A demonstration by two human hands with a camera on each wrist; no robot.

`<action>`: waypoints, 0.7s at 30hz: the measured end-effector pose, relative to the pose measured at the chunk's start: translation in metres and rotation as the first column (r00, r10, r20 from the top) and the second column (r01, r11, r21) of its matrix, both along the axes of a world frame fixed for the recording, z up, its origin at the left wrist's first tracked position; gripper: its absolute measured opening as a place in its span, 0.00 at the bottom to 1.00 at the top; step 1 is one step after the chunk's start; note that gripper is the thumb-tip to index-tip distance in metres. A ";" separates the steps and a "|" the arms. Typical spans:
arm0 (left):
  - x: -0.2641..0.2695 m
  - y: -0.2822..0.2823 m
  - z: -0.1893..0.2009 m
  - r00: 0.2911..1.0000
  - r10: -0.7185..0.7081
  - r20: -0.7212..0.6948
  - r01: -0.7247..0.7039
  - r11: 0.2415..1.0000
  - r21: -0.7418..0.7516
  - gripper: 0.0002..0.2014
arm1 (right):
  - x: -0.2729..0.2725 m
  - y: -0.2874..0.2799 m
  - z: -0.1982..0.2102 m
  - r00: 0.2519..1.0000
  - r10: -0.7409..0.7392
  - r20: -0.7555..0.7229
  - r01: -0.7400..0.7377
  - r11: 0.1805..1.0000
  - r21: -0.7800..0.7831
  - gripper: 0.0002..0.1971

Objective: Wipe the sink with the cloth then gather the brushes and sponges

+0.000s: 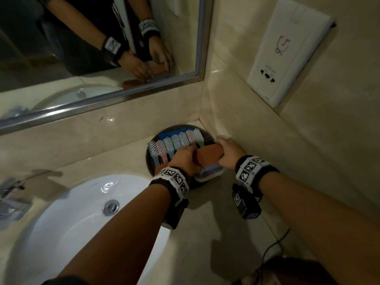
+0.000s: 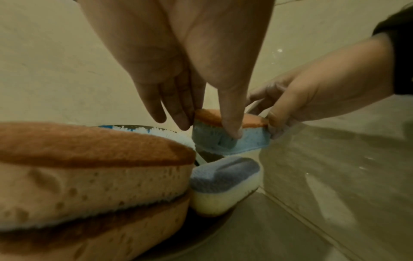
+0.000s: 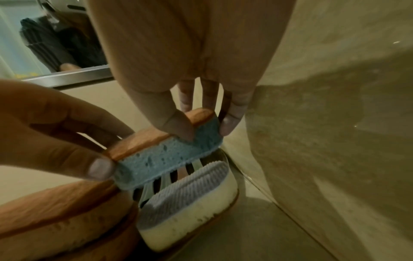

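Note:
Both hands hold one sponge (image 1: 209, 155), orange on top and blue underneath, just above a dark round tray (image 1: 149, 155) in the counter corner. My left hand (image 1: 190, 153) pinches its left end between thumb and fingers (image 2: 232, 130). My right hand (image 1: 224, 149) pinches the right end (image 3: 205, 130). Several pastel brushes (image 1: 176, 140) lie side by side in the tray, bristles toward the wall. Two orange-topped sponges (image 2: 89, 167) are stacked at the tray's near left. A grey-topped white sponge (image 3: 190, 203) lies under the held one. No cloth is in view.
The white sink (image 1: 72, 233) with its chrome drain (image 1: 111, 205) lies to the left, a chrome tap (image 1: 10, 194) beyond it. A mirror (image 1: 102, 48) lines the back wall, a white socket plate (image 1: 287, 52) the right wall. A black cable (image 1: 273, 247) trails across the near counter.

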State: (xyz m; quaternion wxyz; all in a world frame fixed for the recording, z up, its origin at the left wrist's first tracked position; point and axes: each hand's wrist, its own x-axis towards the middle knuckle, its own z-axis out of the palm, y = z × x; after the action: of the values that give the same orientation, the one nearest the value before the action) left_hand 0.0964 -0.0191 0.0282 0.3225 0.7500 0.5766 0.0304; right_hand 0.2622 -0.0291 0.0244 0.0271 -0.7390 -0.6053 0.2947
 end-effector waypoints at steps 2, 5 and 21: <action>-0.004 0.003 -0.004 1.000 0.003 -0.017 -0.004 1.000 -0.029 0.30 | 0.000 0.004 -0.004 1.000 0.016 -0.015 -0.016 1.000 -0.014 0.37; -0.006 0.007 -0.008 0.999 -0.028 -0.047 0.026 0.998 -0.050 0.32 | -0.001 0.011 -0.008 0.999 0.037 -0.014 -0.037 0.998 -0.045 0.37; -0.006 0.011 -0.014 0.979 -0.142 -0.148 0.131 0.988 -0.080 0.24 | -0.001 0.006 -0.010 0.984 0.179 -0.012 -0.178 0.972 -0.152 0.34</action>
State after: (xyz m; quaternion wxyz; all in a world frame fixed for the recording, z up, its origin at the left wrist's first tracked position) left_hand 0.0906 -0.0083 0.0144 0.3046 0.7763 0.5475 -0.0697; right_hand 0.2611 -0.0230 0.0144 -0.0566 -0.6818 -0.6450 0.3405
